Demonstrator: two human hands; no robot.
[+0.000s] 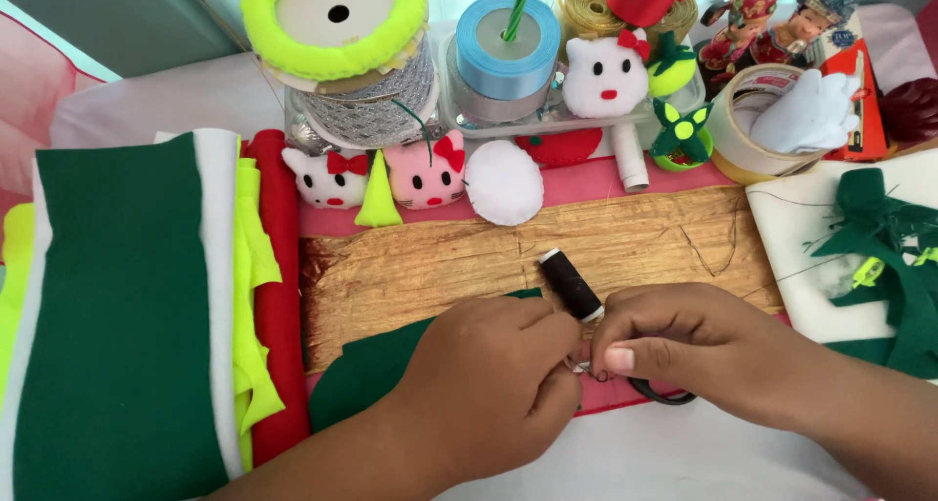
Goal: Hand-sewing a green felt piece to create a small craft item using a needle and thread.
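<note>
**Fingers pinched together beside a black thread spool**

The fingers [625, 356] of the right hand [684, 340] are drawn narrow, thumb and forefinger pinched on something small at the point where both hands meet; what is pinched is too small to be identified. The left hand [493, 369] is curled closed, its fingertips pressed against the same point. A black thread spool [571, 284] is seen tilted just above the knuckles, its lower end touching the right hand. A dark loop, apparently a scissors handle [664, 396], is partly visible under the right hand.

Both hands are held over a piece of dark green felt [366, 369], which lies on a golden textured mat [440, 262].

Surroundings are recorded as follows:
- Rolled felt [127, 315] in green, white, neon yellow and red is laid to the left of the mat.
- 2 stuffed cat heads, 1 white [327, 179] and 1 pink [425, 174], are placed beyond the mat, with a white felt oval [503, 182] just beside them.
- A blue ribbon roll [508, 47] and a neon-green ring [334, 22] are stood further back.
- Green felt scraps [894, 257] are spread on a white sheet at the right.
</note>
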